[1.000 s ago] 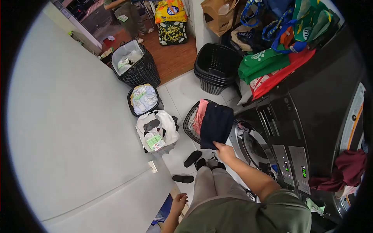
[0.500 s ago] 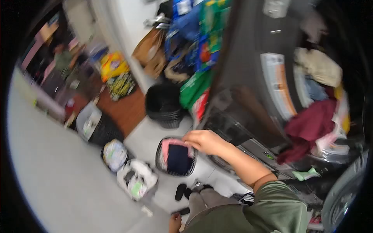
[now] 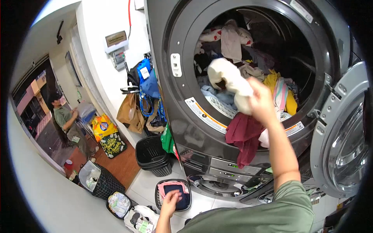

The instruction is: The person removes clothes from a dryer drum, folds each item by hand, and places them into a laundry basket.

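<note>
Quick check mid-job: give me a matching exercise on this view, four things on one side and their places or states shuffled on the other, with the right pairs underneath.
Things
1. White cloth
2. Maroon garment
3. Navy cloth
4. Upper round door

Places or states
A. In a black basket on the floor
B. Swung open
C. Held in the right hand
D. Hanging over the lower rim of the machine opening

Right pairs: 1-C, 2-D, 3-A, 4-B

Observed remotely by me: tiled floor (image 3: 136, 192) | clothes basket (image 3: 190, 198), basket stack (image 3: 156, 169) standing on it | machine drum (image 3: 297, 54) | laundry (image 3: 232, 46) heaped inside
</note>
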A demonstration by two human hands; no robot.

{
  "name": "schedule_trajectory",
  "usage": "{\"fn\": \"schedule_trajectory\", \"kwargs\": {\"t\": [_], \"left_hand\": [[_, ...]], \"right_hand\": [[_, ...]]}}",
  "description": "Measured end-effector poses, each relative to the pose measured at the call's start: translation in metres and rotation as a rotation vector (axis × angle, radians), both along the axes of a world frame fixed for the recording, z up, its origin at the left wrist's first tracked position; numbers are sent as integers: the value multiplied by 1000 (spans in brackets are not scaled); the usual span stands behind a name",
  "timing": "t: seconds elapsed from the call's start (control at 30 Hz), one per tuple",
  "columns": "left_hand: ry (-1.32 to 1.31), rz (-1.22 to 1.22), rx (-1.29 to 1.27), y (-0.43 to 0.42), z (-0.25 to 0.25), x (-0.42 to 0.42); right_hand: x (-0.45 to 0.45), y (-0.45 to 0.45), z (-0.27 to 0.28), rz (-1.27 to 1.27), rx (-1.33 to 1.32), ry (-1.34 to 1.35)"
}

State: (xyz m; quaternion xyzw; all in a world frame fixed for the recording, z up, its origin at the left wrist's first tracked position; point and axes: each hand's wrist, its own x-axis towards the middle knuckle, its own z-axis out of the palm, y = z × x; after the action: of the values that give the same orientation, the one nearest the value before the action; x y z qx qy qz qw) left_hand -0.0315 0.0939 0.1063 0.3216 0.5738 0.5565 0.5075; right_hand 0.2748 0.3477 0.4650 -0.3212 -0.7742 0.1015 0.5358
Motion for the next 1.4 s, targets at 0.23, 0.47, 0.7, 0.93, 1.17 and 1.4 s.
{"fn": "schedule_trajectory", "kwargs": {"t": [0.23,0.47,0.7,0.93,1.17,1.4], "left_hand": [[-710,-387,432,140,176,71],[-177,-384,297,183,303,101],[-58,57,1139,-2,431,-40],[-387,75,598,-39,266,-59],[-654,-58,447,-33,230,-80],[-28,39,82,-46,162,-114]], "right_hand": [[-52,-157,-116,968,-135,-464],[-11,-132,-126,726,150,-487],[18,5,-45,-521,409,-684],[-34,-12,3,-362,177,-553],[-152,-102,-117,866,-877,-126],[-117,-64,-59,471,-201,-64]]}}
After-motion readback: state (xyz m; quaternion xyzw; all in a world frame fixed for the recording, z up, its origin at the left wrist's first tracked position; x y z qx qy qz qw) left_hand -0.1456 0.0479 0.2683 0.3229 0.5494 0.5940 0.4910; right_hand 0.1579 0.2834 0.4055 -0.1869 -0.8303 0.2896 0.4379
